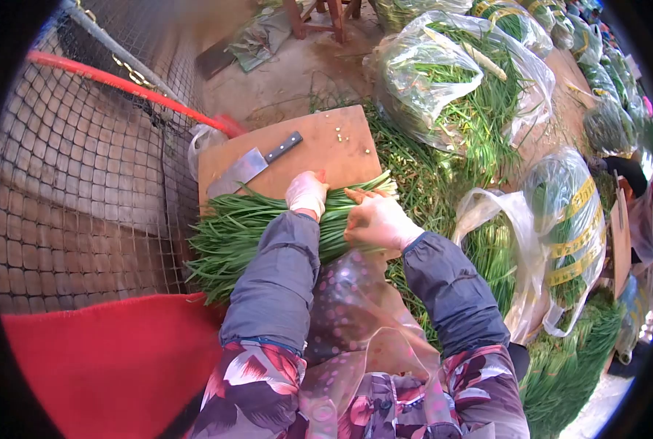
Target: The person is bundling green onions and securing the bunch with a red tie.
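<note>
Chive bundle (242, 234) held down on the cutting board (319, 143), cleaver (247, 168) close by

The bundle overhangs the board's near edge toward 8 o'clock, so stalks may slip off if the hold slackens. The cleaver, at 10 o'clock of the left hand (306, 194), could nick a careless reach. That hand clasps the bundle's middle, palm down. The right hand (377, 219), at its 4 o'clock, grips the stalks near the pale ends.

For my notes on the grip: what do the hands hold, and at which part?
Both hold the chive bundle: left hand at its middle, right hand near the pale cut end. The cleaver lies untouched.
</note>
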Action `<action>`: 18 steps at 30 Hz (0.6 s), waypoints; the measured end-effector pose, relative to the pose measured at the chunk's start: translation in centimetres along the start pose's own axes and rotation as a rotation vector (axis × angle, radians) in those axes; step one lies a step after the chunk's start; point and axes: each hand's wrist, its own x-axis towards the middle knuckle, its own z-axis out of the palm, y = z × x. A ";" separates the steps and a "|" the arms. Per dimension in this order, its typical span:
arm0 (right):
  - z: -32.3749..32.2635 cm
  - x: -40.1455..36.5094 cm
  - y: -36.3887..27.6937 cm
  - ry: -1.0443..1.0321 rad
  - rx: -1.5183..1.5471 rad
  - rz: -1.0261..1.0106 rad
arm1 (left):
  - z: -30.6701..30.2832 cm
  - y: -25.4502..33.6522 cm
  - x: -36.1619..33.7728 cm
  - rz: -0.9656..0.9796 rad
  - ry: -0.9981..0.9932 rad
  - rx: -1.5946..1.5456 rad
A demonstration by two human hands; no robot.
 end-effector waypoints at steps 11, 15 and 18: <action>-0.1 -0.2 -0.1 0.030 0.002 -0.018 | 0.4 0.4 -0.3 0.198 0.218 0.180; -2.0 -0.1 -1.6 -0.213 0.141 0.166 | 1.6 -0.2 0.2 0.305 0.332 0.208; 0.0 -0.8 -0.4 0.059 0.056 0.016 | 2.2 -0.8 1.0 0.447 0.238 -0.037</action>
